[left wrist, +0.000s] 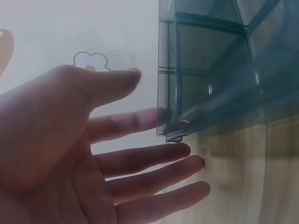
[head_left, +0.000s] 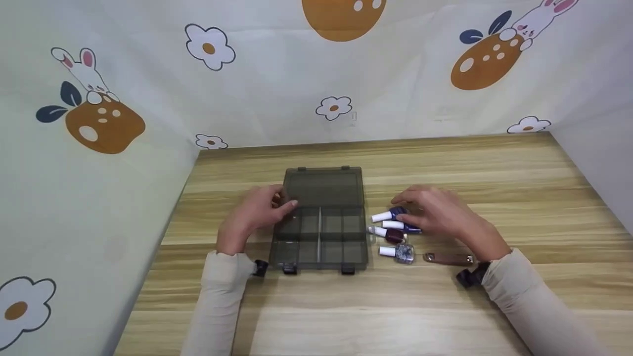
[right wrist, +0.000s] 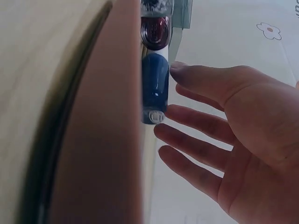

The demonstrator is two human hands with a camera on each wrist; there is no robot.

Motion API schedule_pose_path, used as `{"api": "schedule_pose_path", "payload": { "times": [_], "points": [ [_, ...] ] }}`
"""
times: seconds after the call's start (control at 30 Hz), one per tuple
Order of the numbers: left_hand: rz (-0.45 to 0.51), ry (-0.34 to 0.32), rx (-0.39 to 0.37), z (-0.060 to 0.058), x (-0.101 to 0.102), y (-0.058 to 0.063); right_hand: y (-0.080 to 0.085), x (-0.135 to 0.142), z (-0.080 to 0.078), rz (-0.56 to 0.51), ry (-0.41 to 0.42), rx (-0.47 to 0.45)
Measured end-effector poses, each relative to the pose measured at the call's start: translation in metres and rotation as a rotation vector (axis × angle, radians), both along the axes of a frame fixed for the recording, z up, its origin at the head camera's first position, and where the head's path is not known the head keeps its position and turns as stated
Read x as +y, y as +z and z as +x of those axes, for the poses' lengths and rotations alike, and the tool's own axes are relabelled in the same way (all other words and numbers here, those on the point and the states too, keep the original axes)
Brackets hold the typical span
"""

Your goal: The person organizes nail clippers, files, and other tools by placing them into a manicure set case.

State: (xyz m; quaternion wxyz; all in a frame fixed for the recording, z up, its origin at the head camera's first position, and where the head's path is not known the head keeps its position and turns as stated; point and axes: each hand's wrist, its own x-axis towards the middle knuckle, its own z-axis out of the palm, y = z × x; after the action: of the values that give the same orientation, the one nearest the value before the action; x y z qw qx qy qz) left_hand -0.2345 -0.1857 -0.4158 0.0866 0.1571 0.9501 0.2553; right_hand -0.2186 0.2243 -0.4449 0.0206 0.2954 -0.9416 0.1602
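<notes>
A translucent grey divided plastic box [head_left: 331, 252] lies on the table, its lid [head_left: 324, 185] tilted back on the far side. My left hand [head_left: 259, 212] is at the box's left edge with fingers loosely extended; in the left wrist view the fingertips reach the box's corner [left wrist: 175, 133]. My right hand [head_left: 437, 212] hovers over the nail polish bottles, thumb near a blue bottle [right wrist: 155, 86], fingers spread and holding nothing. Beside the box lie two blue bottles, a dark red bottle [head_left: 394, 236] and a silver glitter bottle [head_left: 404, 253], all with white caps.
A nail clipper [head_left: 449, 258] with a brownish lever lies right of the bottles, under the right wrist. The wood-grain table [head_left: 346, 316] is bounded by a patterned cloth [head_left: 277, 74] at the back and left.
</notes>
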Motion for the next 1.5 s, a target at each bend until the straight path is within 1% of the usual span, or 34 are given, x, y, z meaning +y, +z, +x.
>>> {"api": "schedule_pose_path", "payload": {
  "times": [0.1,0.23,0.33,0.5,0.63,0.87,1.0,1.23,1.37,1.5],
  "points": [
    [0.005,-0.018,-0.002,0.0,-0.002,0.001,-0.002,-0.004,-0.002,-0.031,0.016,-0.006],
    [0.004,-0.019,-0.035,0.0,-0.003,-0.001,-0.006,-0.007,-0.005,-0.06,0.034,-0.012],
    [-0.002,-0.007,-0.058,-0.001,-0.003,-0.002,-0.008,-0.008,-0.005,-0.084,0.035,-0.035],
    [-0.011,0.022,-0.066,-0.002,-0.002,-0.003,-0.009,-0.009,-0.005,-0.151,0.019,-0.098],
    [-0.019,0.037,-0.068,-0.002,-0.002,-0.004,-0.009,-0.009,-0.006,-0.176,0.006,-0.113],
    [-0.028,0.027,-0.046,0.0,-0.002,-0.003,-0.01,-0.008,-0.007,-0.186,-0.013,-0.114],
    [-0.039,0.034,-0.034,0.001,-0.002,-0.004,-0.011,-0.008,-0.008,-0.2,-0.042,-0.154],
    [-0.048,0.062,-0.043,-0.001,-0.001,-0.003,-0.011,-0.009,-0.01,-0.218,-0.097,-0.226],
    [-0.075,0.053,-0.001,-0.001,0.0,-0.003,-0.012,-0.01,-0.01,-0.233,-0.113,-0.25],
    [-0.103,0.033,0.029,0.0,0.001,-0.003,-0.013,-0.011,-0.011,-0.243,-0.109,-0.248]
  ]
}}
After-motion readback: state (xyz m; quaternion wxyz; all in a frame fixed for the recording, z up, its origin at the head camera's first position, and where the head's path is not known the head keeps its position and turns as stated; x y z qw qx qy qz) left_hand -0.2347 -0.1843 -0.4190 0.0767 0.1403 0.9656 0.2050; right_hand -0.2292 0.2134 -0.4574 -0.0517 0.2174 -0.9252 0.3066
